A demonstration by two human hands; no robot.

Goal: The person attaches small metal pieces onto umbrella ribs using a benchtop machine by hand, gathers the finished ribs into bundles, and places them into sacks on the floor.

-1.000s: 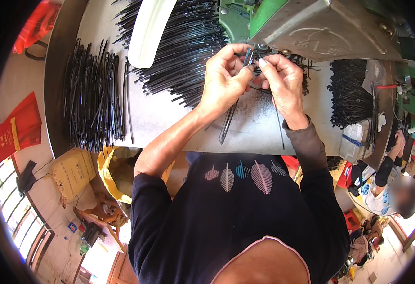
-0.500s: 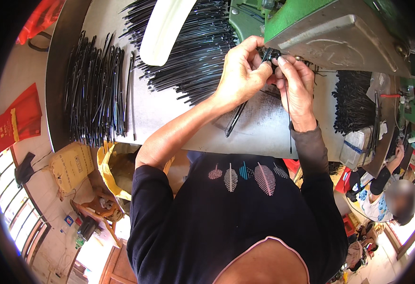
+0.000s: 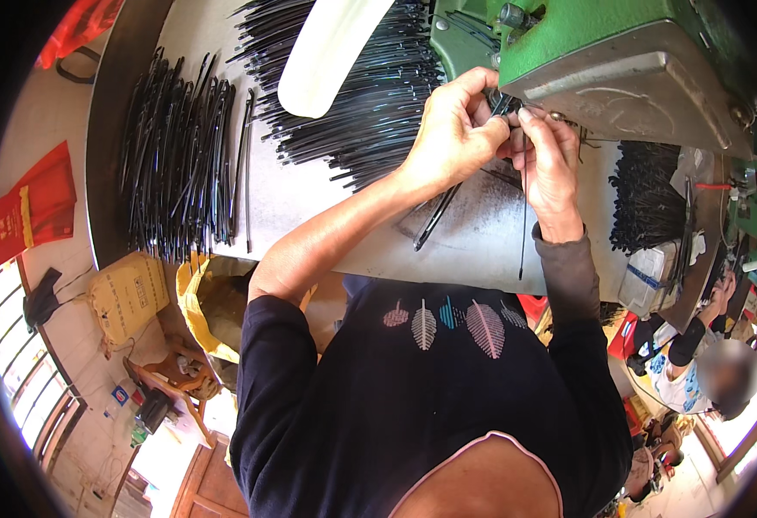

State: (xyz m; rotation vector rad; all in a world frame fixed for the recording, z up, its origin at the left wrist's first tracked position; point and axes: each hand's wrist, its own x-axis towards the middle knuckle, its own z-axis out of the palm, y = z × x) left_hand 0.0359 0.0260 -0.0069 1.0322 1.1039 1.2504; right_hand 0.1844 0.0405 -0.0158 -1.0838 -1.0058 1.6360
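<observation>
My left hand [image 3: 456, 134] is closed at the front of a green machine [image 3: 603, 43], thumb and fingers pinching dark, slender metal strips. One of these, a black strip [image 3: 437, 217], slants from under that hand toward the table's near edge. Close beside it, my right hand [image 3: 553, 164] pinches the upper part of a thin black rod [image 3: 523, 237], which hangs down along the wrist. Fingertips of both hands nearly meet at a small dark joint [image 3: 504, 105] just below the machine head; its details are too small to make out.
A broad heap of black rods [image 3: 352, 95] covers the table behind my left arm, with a white curved piece [image 3: 331, 60] above it. Another bundle [image 3: 180, 164] lies at the left. More black parts [image 3: 646, 194] and a clear box [image 3: 650, 276] are at right; a co-worker [image 3: 698, 371] sits beyond.
The view has shifted slightly. Both hands keep their pinch at the machine, and the lower end of the thin rod has swung a little left.
</observation>
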